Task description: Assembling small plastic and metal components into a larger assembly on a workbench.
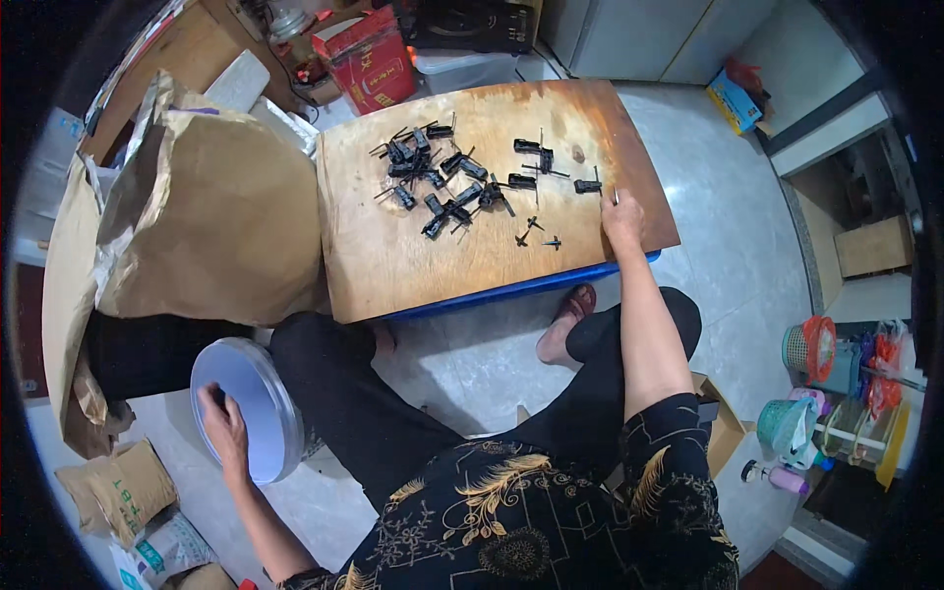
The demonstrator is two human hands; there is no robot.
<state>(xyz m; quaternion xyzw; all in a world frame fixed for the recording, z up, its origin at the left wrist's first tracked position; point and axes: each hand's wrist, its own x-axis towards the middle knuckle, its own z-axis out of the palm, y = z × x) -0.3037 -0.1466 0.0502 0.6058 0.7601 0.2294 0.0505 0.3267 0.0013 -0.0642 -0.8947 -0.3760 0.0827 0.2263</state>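
At the lower left, my left hand (pixel 226 433) is over a round white tub (pixel 261 379), its fingers closed around a small black part (pixel 218 397). My right hand (pixel 622 218) rests at the right side of a wooden board (pixel 393 270), fingers pinched together; what they hold is too small to make out. Just left of those fingers lies a black plastic part (pixel 588 186) with a thin crossbar. Several similar black parts (pixel 521 181) sit nearby, and a larger pile (pixel 408 157) lies left of centre. Small black T-shaped pins (pixel 536 224) are scattered near the board's front.
Large brown paper sacking (pixel 226 206) stands against the board's left side. A red box (pixel 369 59) and a clear plastic bin (pixel 467 71) are behind it. Blue material (pixel 511 287) shows beneath the board. Baskets (pixel 787 423) hang at right; a cardboard box (pixel 723 423) is beside my right thigh.
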